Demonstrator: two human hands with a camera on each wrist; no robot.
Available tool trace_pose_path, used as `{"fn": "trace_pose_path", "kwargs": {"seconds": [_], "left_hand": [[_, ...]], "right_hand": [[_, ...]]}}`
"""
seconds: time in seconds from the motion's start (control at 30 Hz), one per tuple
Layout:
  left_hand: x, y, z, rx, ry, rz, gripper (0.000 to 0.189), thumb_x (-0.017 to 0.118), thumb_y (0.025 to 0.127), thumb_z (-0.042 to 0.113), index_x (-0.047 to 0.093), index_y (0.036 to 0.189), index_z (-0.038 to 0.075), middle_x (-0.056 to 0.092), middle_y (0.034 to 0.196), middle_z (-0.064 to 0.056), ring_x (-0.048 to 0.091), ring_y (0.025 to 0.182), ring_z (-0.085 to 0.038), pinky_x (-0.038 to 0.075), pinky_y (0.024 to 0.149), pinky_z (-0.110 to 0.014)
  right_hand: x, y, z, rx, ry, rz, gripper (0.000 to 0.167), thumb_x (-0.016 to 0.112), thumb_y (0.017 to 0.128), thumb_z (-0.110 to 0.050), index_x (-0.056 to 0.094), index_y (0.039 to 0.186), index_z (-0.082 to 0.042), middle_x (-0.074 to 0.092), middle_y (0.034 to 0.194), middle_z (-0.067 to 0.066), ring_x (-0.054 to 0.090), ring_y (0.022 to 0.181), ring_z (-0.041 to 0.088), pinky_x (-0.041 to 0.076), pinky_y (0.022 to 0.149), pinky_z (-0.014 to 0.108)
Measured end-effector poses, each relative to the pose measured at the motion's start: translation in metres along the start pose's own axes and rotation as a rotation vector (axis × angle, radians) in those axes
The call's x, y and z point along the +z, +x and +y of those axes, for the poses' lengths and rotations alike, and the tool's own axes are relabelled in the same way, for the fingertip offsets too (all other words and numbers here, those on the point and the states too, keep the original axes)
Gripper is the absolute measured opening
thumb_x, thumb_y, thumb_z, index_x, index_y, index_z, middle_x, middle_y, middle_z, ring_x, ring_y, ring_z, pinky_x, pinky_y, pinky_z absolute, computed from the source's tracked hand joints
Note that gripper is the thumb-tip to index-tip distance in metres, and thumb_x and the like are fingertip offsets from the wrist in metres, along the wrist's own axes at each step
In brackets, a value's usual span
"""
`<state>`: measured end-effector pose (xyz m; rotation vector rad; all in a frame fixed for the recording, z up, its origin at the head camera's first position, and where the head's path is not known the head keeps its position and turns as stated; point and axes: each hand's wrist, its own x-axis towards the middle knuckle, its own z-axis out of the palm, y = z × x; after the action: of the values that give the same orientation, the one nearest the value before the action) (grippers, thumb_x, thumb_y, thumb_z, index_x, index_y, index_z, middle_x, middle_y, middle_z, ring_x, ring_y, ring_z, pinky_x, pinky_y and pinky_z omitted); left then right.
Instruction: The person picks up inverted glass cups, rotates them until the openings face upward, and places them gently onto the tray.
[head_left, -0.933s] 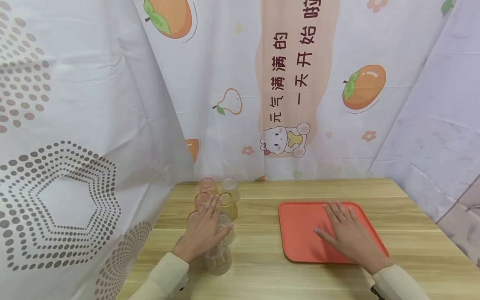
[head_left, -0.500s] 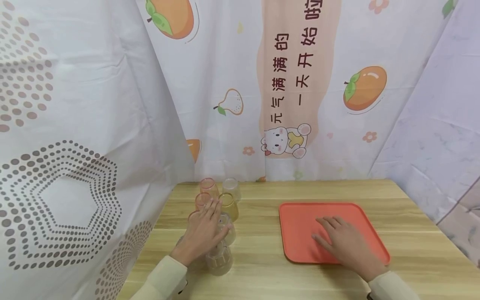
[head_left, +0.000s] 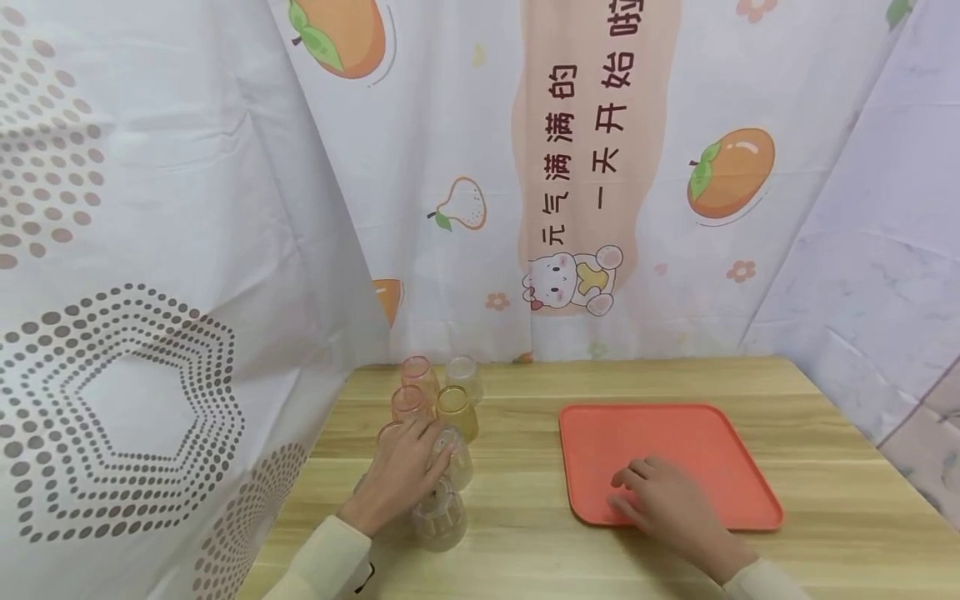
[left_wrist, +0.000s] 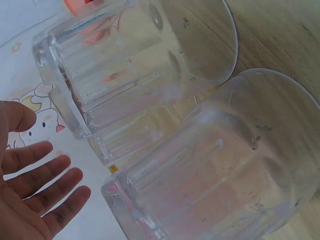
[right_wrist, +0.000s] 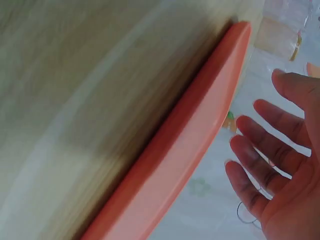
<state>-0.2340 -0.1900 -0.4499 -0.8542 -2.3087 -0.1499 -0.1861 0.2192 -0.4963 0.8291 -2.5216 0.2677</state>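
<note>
My left hand (head_left: 401, 475) hovers over a cluster of upside-down drinking glasses at the left, fingers slightly bent and holding nothing. Close below it are a clear glass (head_left: 459, 468) and another clear glass (head_left: 439, 527); both thick bases face up in the left wrist view, beside the relaxed fingers (left_wrist: 60, 172). An amber glass (head_left: 459, 417) and a pink glass (head_left: 409, 402) stand just beyond. Other glasses are partly hidden under the hand. My right hand (head_left: 667, 512), loosely curled around nothing, is above the front of a red tray (head_left: 675, 429).
At the far left of the table, another pink glass (head_left: 420, 377) and a clear glass (head_left: 465, 379) stand near the printed curtain (head_left: 465, 275). A wooden tabletop (head_left: 517, 475) stretches between the glasses and the tray. Patterned cloth (head_left: 150, 208) hangs along the left side.
My right hand has drawn back toward the tray's front edge, its spread fingers loosely curling. My left hand has pulled back slightly and its fingers have bent. Glasses and tray stay in place.
</note>
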Motion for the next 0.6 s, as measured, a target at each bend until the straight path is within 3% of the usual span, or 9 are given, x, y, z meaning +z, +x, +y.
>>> {"fn": "trace_pose_path", "kwargs": {"seconds": [0.17, 0.47, 0.6], "left_hand": [[-0.002, -0.002, 0.001, 0.019, -0.034, 0.026, 0.023, 0.077, 0.088, 0.021, 0.074, 0.105, 0.007, 0.07, 0.091, -0.001, 0.065, 0.082, -0.02, 0.049, 0.064, -0.037], [-0.006, -0.008, 0.006, 0.002, -0.144, -0.058, 0.013, 0.077, 0.089, 0.016, 0.073, 0.099, 0.008, 0.07, 0.098, -0.003, 0.065, 0.093, -0.023, 0.053, 0.081, -0.041], [-0.005, -0.011, 0.007, 0.025, -0.144, -0.055, 0.013, 0.078, 0.089, 0.016, 0.072, 0.097, 0.008, 0.07, 0.1, -0.004, 0.063, 0.091, -0.023, 0.052, 0.08, -0.041]], "right_hand": [[0.01, 0.0, -0.007, -0.071, 0.087, 0.007, 0.02, 0.087, 0.082, -0.03, 0.072, 0.09, -0.021, 0.063, 0.086, -0.011, 0.051, 0.075, 0.004, 0.047, 0.062, 0.026], [0.022, -0.003, -0.013, -0.133, 0.194, -0.017, 0.019, 0.089, 0.079, -0.025, 0.071, 0.087, -0.025, 0.059, 0.085, -0.017, 0.048, 0.077, 0.001, 0.046, 0.063, 0.022], [0.026, -0.003, -0.014, -0.175, 0.2, 0.012, 0.022, 0.09, 0.075, -0.018, 0.071, 0.084, -0.025, 0.056, 0.083, -0.018, 0.046, 0.076, 0.0, 0.044, 0.063, 0.02]]}}
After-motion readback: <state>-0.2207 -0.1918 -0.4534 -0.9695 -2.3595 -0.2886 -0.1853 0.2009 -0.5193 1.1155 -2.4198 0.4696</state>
